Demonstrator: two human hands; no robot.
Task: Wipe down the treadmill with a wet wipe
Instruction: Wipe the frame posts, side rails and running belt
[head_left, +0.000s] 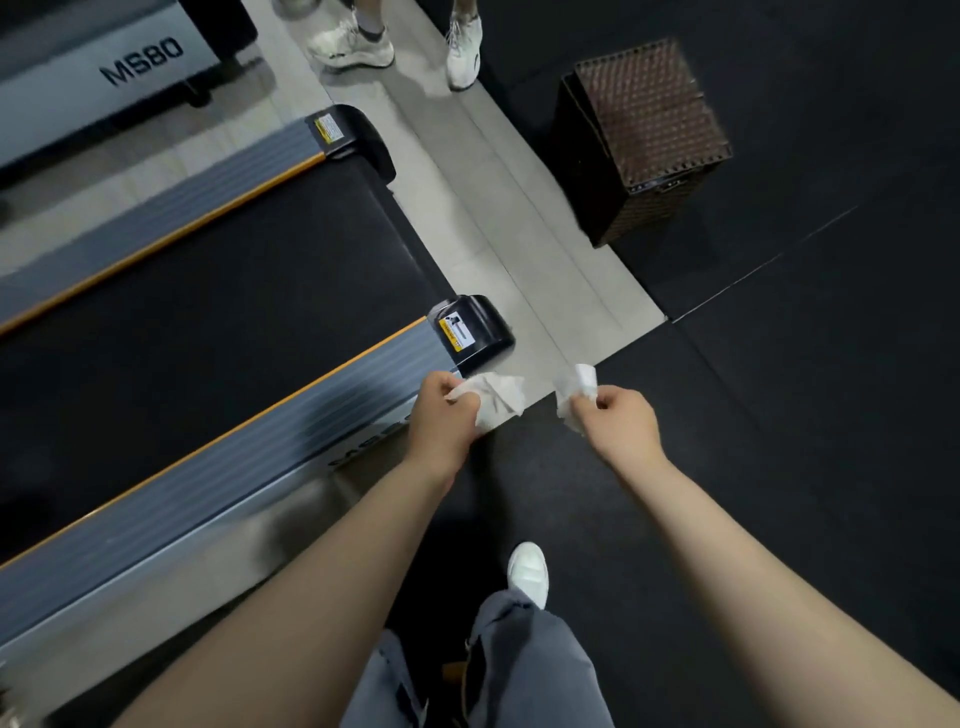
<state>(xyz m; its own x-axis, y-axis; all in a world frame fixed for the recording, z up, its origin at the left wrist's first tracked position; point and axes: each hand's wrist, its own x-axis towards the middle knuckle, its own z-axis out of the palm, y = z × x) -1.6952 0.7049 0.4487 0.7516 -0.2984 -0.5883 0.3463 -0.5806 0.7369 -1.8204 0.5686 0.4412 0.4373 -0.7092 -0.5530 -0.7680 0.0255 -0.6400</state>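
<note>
The treadmill (218, 322) lies to my left, with a black belt, grey ribbed side rails edged in orange, and black end caps with yellow labels. My left hand (447, 415) grips a crumpled white wet wipe (498, 397) just above the near rail's rear end. My right hand (621, 421) pinches a second crumpled white wipe (574, 392) above the floor, a short gap to the right of the left hand. The two wipes are apart.
A brown woven basket (649, 140) stands on the black floor mat at the upper right. Another person's feet in white sneakers (358, 47) stand on the grey tiles beyond the treadmill. A second treadmill marked MS80 (119, 62) sits at the upper left. My own white shoe (530, 571) is below.
</note>
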